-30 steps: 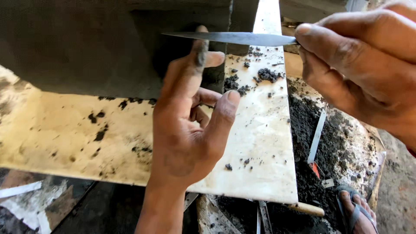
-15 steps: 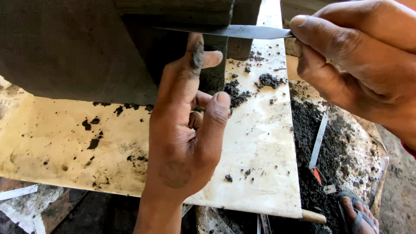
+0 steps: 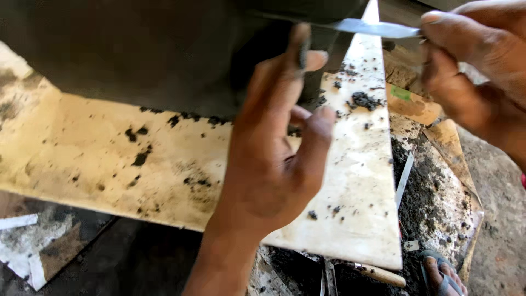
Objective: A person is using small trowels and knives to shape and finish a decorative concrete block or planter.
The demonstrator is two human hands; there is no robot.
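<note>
My right hand (image 3: pixel 476 71) at the upper right grips the end of a thin flat metal blade (image 3: pixel 361 26), which points left across the top of a large dark grey block (image 3: pixel 137 49). My left hand (image 3: pixel 274 148) reaches up from below over a pale stone slab (image 3: pixel 109 159), fingers apart and dirty with dark grit, its fingertips close under the blade and against the block's right side. It holds nothing. Dark crumbs (image 3: pixel 364 100) lie on the slab near the blade.
A heap of dark wet sand (image 3: pixel 424 203) lies right of the slab, with a thin metal strip (image 3: pixel 404 180) on it. A foot in a sandal (image 3: pixel 441 277) shows at the bottom right. Torn paper (image 3: pixel 33 246) lies at the lower left.
The view has shifted left and closer. My left hand has moved up so its fingertips are near the blade, which my right hand keeps holding over the block.
</note>
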